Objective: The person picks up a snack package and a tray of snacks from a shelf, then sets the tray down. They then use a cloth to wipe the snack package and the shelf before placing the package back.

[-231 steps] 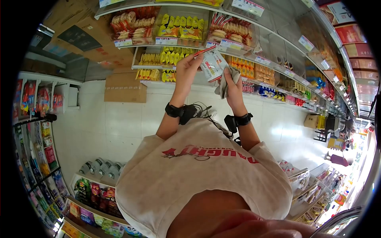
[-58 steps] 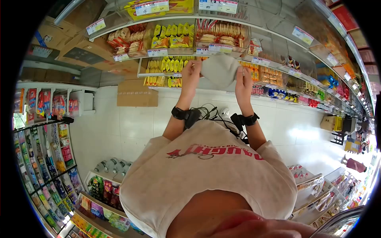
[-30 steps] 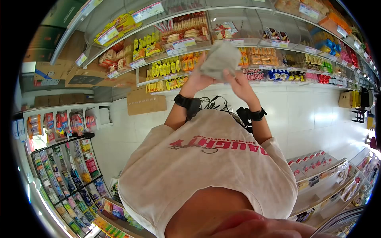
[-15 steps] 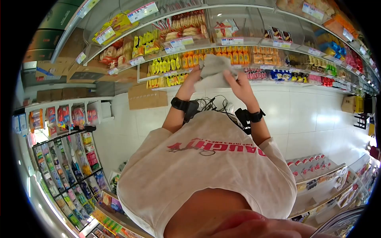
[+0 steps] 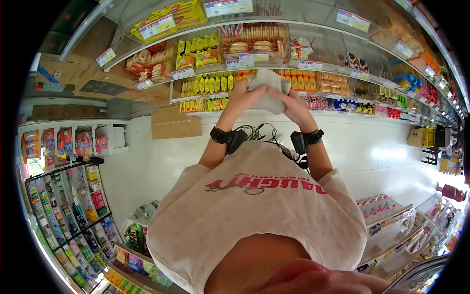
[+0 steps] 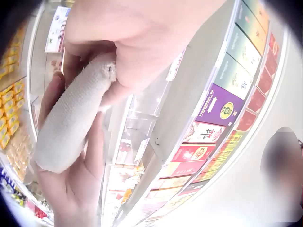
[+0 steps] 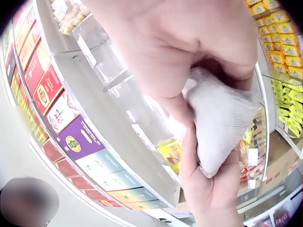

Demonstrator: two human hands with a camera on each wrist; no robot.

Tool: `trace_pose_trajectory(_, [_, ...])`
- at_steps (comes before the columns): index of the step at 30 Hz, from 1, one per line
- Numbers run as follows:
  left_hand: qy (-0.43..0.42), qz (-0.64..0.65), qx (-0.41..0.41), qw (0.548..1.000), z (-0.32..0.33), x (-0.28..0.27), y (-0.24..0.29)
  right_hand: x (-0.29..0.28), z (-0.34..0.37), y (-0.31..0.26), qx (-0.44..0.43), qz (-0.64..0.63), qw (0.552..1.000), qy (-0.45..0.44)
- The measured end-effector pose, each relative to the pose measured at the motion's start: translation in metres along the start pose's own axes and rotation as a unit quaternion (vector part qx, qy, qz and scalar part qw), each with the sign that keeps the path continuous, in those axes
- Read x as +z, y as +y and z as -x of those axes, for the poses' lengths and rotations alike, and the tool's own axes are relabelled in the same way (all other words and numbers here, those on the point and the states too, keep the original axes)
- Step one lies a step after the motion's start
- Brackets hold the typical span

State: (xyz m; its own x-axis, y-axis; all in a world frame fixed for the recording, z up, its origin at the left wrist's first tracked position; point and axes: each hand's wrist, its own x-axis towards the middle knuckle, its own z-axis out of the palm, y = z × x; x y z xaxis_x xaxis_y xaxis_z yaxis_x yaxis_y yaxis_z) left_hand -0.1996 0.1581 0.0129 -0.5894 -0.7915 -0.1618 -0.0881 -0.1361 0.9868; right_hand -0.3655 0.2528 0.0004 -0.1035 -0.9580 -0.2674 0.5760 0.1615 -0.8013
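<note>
A grey cloth [image 5: 268, 93] is folded into a thick pad between both hands, in front of the snack shelves in the head view. The left hand [image 5: 241, 102] grips its left side and the right hand [image 5: 296, 109] its right side, with the fingertips close together on top. In the left wrist view the left hand [image 6: 137, 42] curls round one end of the cloth [image 6: 75, 118], while the right hand [image 6: 71, 184] holds the other end. The right wrist view has the right hand [image 7: 189, 52] round the cloth [image 7: 220, 123], and the left hand [image 7: 213, 189] beneath.
Shelves of clear bins hold yellow packets [image 5: 198, 51], round biscuits [image 5: 254, 38] and a white-and-red packet [image 5: 301, 49]. A cardboard box [image 5: 175, 122] sits on the tiled floor [image 5: 352, 142]. Behind the body are bottles [image 5: 146, 209] and low racks. Purple and red boxes line an upper shelf [image 7: 142, 165].
The white-and-red packet held at first is out of the hands. The cloth, spread between them later, is now folded more compactly, with the hands closer together. The view has turned slightly.
</note>
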Motion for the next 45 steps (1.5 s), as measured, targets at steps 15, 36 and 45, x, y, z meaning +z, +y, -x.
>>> trace_pose_trajectory(15, [0.038,0.005,0.141,0.989,-0.043,-0.094,-0.002,0.032,-0.081,0.019,-0.199,0.157,0.947,0.197])
trace_pose_trajectory(36, [0.094,-0.126,0.205,0.966,-0.155,-0.054,0.019,0.054,-0.222,-0.021,-0.146,0.069,0.986,0.050])
trace_pose_trajectory(45, [0.106,-0.325,0.227,0.912,-0.175,-0.048,-0.003,0.026,-0.250,-0.001,-0.197,0.106,0.962,0.158])
